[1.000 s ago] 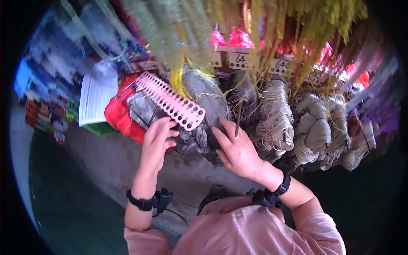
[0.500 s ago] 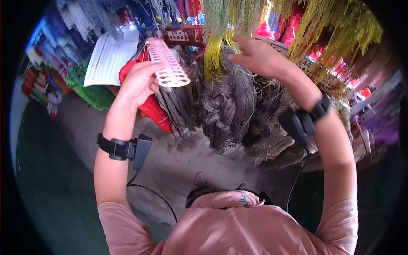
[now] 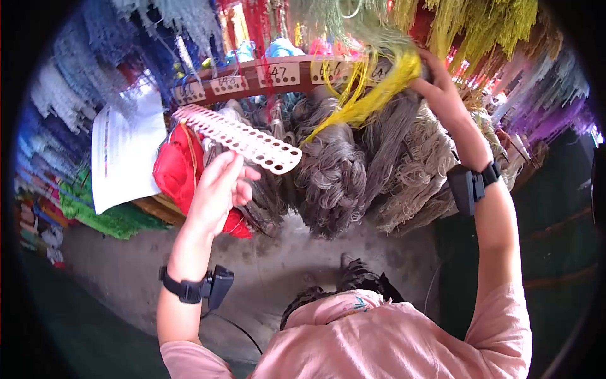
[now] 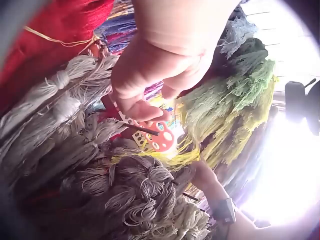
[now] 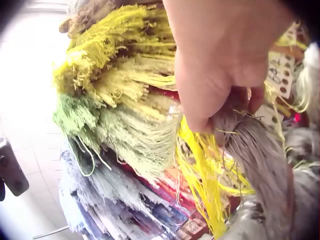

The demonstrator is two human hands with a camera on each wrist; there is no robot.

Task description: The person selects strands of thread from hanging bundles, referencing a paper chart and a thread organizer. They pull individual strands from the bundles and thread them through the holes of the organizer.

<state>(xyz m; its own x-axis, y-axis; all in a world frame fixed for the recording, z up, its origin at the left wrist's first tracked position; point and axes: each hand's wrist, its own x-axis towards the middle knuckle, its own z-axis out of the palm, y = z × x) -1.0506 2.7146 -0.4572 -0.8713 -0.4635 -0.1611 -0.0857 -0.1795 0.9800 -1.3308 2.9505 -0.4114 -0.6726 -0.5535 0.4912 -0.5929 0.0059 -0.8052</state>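
My left hand holds a pink punched card near its lower edge, thumb and fingers bent. The card has two rows of holes and slants over the skeins; in the left wrist view its red-lit end shows below the fingertips. Farther right, my right hand is raised at the hanging threads. In the right wrist view its fingers grip the top of a grey thread skein, which hangs down from them. Bright yellow threads hang beside that hand. A knotted dark grey skein hangs between the hands.
A curved brown rail carries numbered labels with holes. A red bundle and a printed sheet are at the left. Green thread hangs below the sheet. Yellow-green fringes hang overhead at the right.
The card has come up off the skeins in my left hand. My right hand has gone from low over the grey skeins up and right, and now grips a grey skein.
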